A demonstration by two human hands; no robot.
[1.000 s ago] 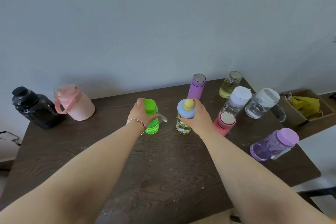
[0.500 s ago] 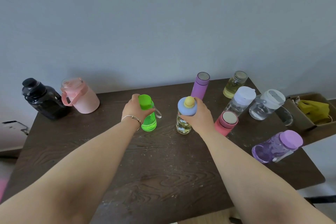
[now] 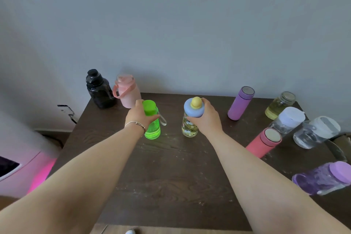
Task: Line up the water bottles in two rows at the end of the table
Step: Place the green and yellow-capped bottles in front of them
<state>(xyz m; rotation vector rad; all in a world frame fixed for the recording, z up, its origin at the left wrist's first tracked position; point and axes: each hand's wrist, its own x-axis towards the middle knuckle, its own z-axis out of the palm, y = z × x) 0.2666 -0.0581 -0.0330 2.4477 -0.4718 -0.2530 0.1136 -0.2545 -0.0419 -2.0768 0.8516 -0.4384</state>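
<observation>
Near the middle of the frame, the left hand (image 3: 139, 118) was wrapped around the green bottle (image 3: 152, 121), just under its cap. The right hand (image 3: 206, 119) was closed on the blue lid of the yellow bottle (image 3: 189, 125). Both bottles stood straight up on the table (image 3: 171, 167), with their caps pointing up and their long sides going up and down. They were near each other but not touching.

At the upper left of the frame, by the wall, the black jug (image 3: 98, 90) and the pink jug (image 3: 126, 91) stood up side by side, touching or almost touching. That looked like the start of a row at that end.

My guess is that the step was to carry or slide these two bottles over to the jugs. To do it well, the hands should keep the bottles standing straight, hold them low enough so they don't tip, and set them down beside the pink jug in a neat line.

On the right side of the frame, other bottles waited. The purple flask (image 3: 240, 103), the pink flask (image 3: 263, 144) and the jar (image 3: 279, 105) stood up, though the wide lens made them look tilted. I couldn't tell if the purple bottle (image 3: 322, 178) at the lower right was standing or lying down.
</observation>
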